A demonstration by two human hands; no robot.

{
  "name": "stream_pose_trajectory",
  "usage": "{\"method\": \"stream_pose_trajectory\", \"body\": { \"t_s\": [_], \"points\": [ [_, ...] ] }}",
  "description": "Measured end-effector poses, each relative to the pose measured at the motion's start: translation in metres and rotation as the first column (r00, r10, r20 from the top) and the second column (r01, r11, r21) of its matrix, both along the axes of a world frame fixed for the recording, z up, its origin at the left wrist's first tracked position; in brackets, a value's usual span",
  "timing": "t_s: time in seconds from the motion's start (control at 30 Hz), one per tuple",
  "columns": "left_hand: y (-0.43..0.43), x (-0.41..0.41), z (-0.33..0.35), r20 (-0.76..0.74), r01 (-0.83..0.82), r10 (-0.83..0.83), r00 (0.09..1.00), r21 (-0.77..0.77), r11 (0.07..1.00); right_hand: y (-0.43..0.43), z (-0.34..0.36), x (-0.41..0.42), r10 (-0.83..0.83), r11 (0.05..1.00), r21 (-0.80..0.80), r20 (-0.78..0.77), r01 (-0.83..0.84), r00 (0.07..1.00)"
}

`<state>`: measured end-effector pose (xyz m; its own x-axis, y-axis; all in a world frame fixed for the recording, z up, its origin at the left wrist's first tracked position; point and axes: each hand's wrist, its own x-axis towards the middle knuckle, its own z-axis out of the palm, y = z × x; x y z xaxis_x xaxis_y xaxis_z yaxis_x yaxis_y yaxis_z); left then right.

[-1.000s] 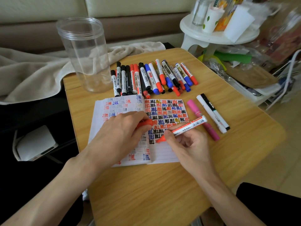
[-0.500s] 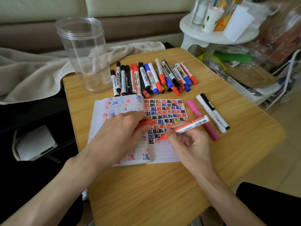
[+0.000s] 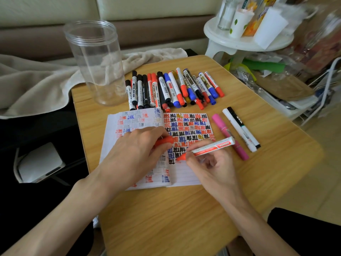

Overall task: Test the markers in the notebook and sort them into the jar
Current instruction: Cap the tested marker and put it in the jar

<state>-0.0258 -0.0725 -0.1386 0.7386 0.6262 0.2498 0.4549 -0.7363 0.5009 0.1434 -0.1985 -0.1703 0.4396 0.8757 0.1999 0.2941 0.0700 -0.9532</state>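
Clear jar (image 3: 96, 61) beside marker row (image 3: 166, 89)

The jar (image 3: 96, 61), at 11 o'clock on the table (image 3: 166, 218), is clear glossy plastic. The table has smooth wood grain. The notebook (image 3: 184, 175) is matt lined paper; the markers (image 3: 166, 89) are shiny plastic.

Head-worn view looks forward-down, close over the table (image 3: 203, 209).
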Motion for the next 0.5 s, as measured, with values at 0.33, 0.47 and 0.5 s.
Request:
{"method": "stream_pose_trajectory", "body": {
  "t_s": [0.33, 0.47, 0.5],
  "points": [
    [-0.0004, -0.0002, 0.0011, 0.005, 0.011, -0.011, 1.0, -0.013, 1.0, 0.0, -0.0006, 0.0028, -0.031, 0.999, 0.028, -0.025, 0.031, 0.999],
    [-0.0008, -0.0005, 0.0015, 0.006, 0.009, -0.009, 1.0, -0.005, 1.0, 0.0006, -0.0017, 0.003, -0.018, 1.0, 0.012, 0.002, 0.018, 1.0],
    [-0.0008, -0.0003, 0.0017, 0.005, 0.009, -0.009, 1.0, -0.006, 1.0, 0.0006, -0.0021, 0.0033, -0.018, 1.0, 0.004, 0.011, 0.018, 1.0]
  ]
}}
